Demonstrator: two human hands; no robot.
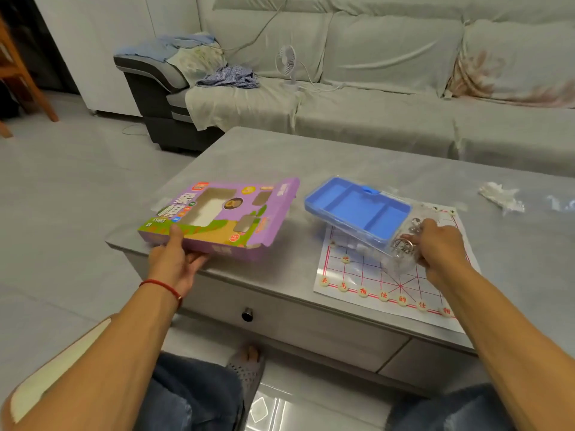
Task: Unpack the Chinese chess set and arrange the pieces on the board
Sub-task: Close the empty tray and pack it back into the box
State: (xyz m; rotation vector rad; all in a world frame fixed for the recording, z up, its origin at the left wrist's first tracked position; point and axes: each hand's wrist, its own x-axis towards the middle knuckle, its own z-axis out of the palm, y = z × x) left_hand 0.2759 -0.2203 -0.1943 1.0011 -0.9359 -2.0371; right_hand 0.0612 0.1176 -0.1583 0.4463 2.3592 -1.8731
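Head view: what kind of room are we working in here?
Most likely a home living room. A long grey sofa with loose clothes and a small desk fan on it stands behind a low coffee table with a drawer, where the chess board lies.

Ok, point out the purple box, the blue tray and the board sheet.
purple box (217, 213): head view, printed top face.
blue tray (357, 206): head view, middle compartment floor.
board sheet (367, 275): head view, bare grid area.

bare table (357, 157) beyond purple box (217, 213), blue case (357, 209) over board (389, 284)
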